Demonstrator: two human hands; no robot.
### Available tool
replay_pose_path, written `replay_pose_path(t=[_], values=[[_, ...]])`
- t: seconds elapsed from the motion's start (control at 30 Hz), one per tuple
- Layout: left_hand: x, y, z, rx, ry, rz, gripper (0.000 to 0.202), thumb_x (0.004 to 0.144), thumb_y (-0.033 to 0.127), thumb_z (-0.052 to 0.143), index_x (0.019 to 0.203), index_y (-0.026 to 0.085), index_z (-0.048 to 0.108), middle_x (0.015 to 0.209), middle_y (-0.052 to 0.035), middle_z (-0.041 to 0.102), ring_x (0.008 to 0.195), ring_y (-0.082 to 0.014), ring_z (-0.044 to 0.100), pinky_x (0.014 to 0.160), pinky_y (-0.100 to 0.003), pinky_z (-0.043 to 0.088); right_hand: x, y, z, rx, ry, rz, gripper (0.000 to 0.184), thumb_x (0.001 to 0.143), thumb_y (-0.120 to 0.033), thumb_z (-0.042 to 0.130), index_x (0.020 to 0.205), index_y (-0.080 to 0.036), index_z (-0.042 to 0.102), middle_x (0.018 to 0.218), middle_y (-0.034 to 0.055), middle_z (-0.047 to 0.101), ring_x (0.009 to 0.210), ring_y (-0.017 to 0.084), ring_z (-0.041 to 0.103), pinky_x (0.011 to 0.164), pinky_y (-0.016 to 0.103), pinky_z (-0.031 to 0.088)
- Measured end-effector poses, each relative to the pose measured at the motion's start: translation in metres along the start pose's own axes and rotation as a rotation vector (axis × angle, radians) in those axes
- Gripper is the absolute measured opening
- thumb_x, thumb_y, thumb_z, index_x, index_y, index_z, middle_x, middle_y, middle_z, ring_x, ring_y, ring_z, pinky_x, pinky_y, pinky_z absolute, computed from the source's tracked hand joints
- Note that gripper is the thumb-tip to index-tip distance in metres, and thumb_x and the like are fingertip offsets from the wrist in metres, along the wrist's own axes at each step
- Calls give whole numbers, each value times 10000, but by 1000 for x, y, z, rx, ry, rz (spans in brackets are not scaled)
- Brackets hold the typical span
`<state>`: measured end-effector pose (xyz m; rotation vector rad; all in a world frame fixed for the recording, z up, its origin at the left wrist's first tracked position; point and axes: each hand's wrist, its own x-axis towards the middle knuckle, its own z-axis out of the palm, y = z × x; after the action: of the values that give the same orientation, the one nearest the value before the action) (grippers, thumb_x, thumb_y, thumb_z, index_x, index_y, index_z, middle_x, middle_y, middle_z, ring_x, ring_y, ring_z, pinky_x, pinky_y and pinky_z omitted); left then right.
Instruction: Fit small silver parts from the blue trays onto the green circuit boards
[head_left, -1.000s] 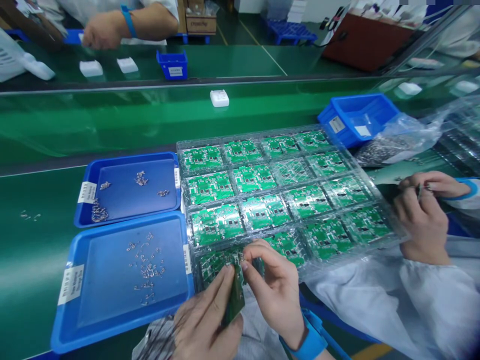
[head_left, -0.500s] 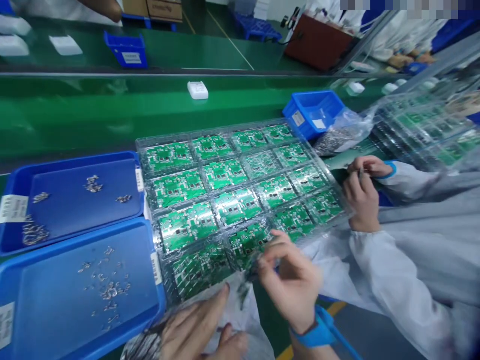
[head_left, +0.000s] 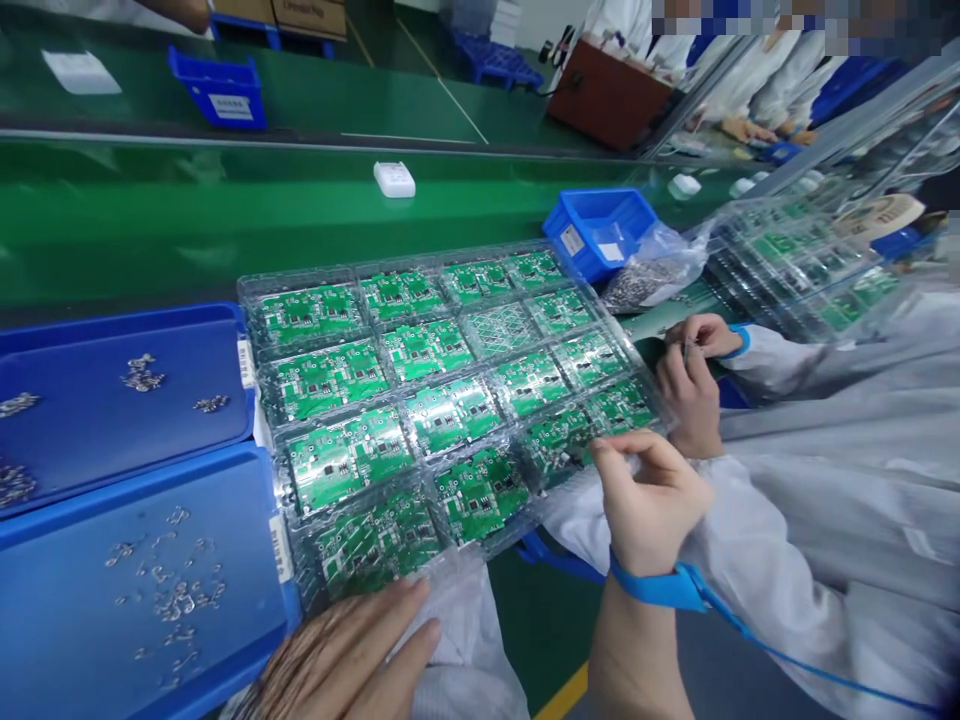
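A clear plastic tray [head_left: 264,425] holds rows of green circuit boards [head_left: 480,495], one per compartment. My left hand [head_left: 360,650] lies at the tray's near left corner, fingers stretched out and slightly apart. Over the tray's near right side is my right hand [head_left: 660,495], with a blue wrist strap [head_left: 660,588]. Its thumb and forefinger pinch together beside a circuit board [head_left: 559,440] in the near row. Whatever lies between those fingertips is too small or hidden to make out.
Two blue trays [head_left: 150,515] with small metal parts stand at left. A blue bin [head_left: 592,235] and a bag of metal parts [head_left: 645,280] sit behind the tray. A co-worker's hands [head_left: 694,385] work close on the right. A white plastic housing [head_left: 394,180] lies on the green belt.
My right hand has moved right and up, from the near edge to the tray's right side. The blurred dark thing under its fingers no longer shows. The view has shifted slightly right.
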<state>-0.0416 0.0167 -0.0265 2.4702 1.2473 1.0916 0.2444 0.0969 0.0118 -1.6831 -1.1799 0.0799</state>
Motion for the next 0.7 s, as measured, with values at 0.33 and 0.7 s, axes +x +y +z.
replay_pose_path(t=[0.33,0.7], values=[[-13,-4,-4,167,-107,212,452,963,240,547,1414,234,523,1318,-5,640,1047,-183,718,852,-260,610,105,-28,48,-101,56,-172,117,659,-134,599,562,-195,578,521,-42,525,540,118,510,622,279,450],[-17,-3,-8,223,-106,250,611,986,591,370,1426,189,503,1340,-35,625,1055,-192,713,772,-306,623,168,-27,118,-464,-252,-83,111,732,-249,606,648,-187,570,664,23,596,707,199,607,743,347,480]])
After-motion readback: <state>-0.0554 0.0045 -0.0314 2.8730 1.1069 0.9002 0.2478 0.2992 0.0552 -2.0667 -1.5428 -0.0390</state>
